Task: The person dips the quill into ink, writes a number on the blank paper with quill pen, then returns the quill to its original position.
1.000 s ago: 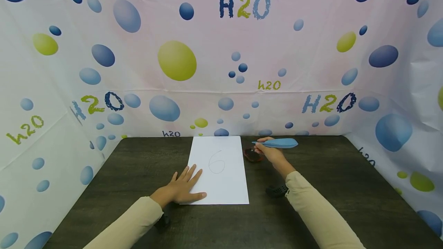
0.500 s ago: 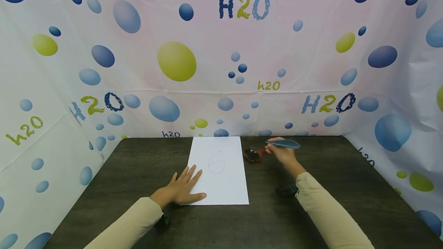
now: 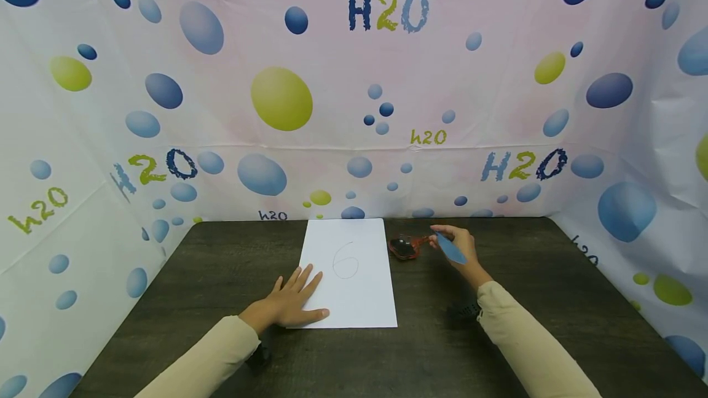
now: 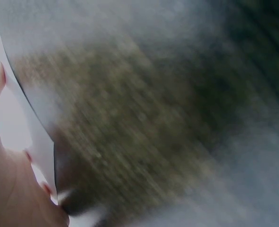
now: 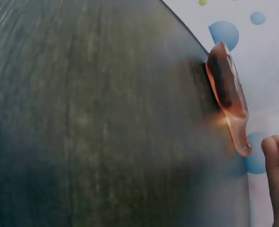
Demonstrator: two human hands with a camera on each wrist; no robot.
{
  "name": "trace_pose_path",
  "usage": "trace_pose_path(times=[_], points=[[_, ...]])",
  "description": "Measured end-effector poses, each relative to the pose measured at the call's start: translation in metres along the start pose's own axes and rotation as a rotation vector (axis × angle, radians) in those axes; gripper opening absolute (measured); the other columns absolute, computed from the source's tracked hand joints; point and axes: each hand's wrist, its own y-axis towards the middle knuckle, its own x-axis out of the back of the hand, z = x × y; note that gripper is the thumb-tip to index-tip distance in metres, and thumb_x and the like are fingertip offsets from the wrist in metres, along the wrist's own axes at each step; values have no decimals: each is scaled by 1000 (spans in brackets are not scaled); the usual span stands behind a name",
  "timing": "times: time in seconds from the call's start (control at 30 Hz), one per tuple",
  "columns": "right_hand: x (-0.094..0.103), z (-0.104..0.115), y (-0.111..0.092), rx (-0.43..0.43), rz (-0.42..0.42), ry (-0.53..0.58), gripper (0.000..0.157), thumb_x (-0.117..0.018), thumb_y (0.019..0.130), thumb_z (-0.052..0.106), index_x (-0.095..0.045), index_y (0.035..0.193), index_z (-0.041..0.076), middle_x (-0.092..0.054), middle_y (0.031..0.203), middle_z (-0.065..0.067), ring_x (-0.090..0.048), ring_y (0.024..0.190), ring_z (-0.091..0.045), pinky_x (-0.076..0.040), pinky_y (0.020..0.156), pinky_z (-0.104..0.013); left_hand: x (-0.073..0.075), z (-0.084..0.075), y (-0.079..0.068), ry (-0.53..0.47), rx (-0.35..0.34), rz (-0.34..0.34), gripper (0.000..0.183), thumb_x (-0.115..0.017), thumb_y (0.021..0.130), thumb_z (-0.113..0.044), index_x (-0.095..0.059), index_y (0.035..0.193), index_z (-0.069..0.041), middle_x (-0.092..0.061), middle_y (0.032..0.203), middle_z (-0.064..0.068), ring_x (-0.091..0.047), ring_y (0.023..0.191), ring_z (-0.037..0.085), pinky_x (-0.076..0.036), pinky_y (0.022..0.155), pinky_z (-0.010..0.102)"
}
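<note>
My left hand [image 3: 287, 303] lies flat with spread fingers on the lower left of a white sheet of paper [image 3: 365, 300]. A thin "6" is drawn on the sheet. To the right of the paper, my right hand [image 3: 463, 249] pinches a blue feather pen [image 3: 452, 250], its vane angled down toward me. Just left of those fingers sits a small translucent red dish [image 3: 405, 248] with a short handle and dark contents. In the right wrist view the dish [image 5: 227, 90] shows near curled fingertips [image 5: 272, 146]; the pen does not show there.
The dark wooden table [image 3: 343, 361] extends around the sheet on both sides. A white backdrop [image 3: 343, 189] with blue and green bubbles and "H2O" lettering stands behind the table's far edge and along the sides.
My right hand has moved right, away from the paper and past the dish. The feather has swung from level to slanting down toward me. The left hand and paper stay put.
</note>
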Motion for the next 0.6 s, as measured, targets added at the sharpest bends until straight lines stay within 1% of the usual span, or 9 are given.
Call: trace_pose_path(times=[0.03, 0.13, 0.23, 0.3, 0.4, 0.5, 0.6], points=[[0, 0, -1, 0, -4, -2, 30, -64, 88, -5, -63, 117, -11, -66, 101, -32, -70, 85, -37, -55, 77, -43, 0, 0, 0, 0, 0, 3, 89, -46, 90, -67, -16, 155, -15, -1, 161, 14, -1, 147, 37, -1, 110, 65], [0, -4, -1, -14, -5, 57, 34, -64, 88, -6, -60, 121, -12, -65, 104, -33, -70, 86, -36, -55, 77, -41, 0, 0, 0, 1, 1, 16, 89, -44, 90, -68, -14, 155, -15, 1, 161, 14, 1, 147, 37, 0, 111, 65], [1, -14, 2, -19, 17, 134, 38, -63, 88, -7, -56, 125, -13, -64, 106, -34, -71, 86, -31, -57, 74, -32, 0, 0, 0, 6, 1, 20, 89, -44, 90, -67, -14, 155, -15, 1, 161, 14, 1, 147, 36, 0, 111, 65], [2, -22, 4, -12, 48, 179, 41, -61, 89, -7, -53, 128, -13, -62, 109, -36, -71, 88, -28, -56, 73, -25, 0, -1, 0, 8, 3, 14, 88, -45, 90, -66, -14, 155, -16, 0, 161, 14, 0, 147, 36, -1, 111, 65], [4, -31, 5, -2, 91, 255, 44, -60, 90, -7, -48, 132, -13, -59, 113, -38, -71, 91, -25, -55, 73, -20, 0, -2, 0, 14, 7, 9, 88, -45, 90, -66, -14, 155, -16, 0, 161, 13, -1, 147, 36, -2, 111, 65], [7, -36, 5, 2, 137, 274, 45, -53, 94, -8, -44, 137, -11, -56, 119, -38, -69, 97, -24, -53, 78, -18, 0, -2, 0, 21, 10, 6, 88, -44, 90, -67, -13, 155, -16, 0, 161, 13, -1, 147, 36, -3, 111, 64], [10, -37, 4, -28, 171, 278, 43, -46, 98, -6, -40, 141, -8, -54, 125, -34, -67, 103, -21, -50, 82, -16, -1, -1, 0, 24, 12, 7, 89, -44, 90, -68, -13, 155, -17, 0, 161, 12, -1, 147, 35, -2, 111, 64]])
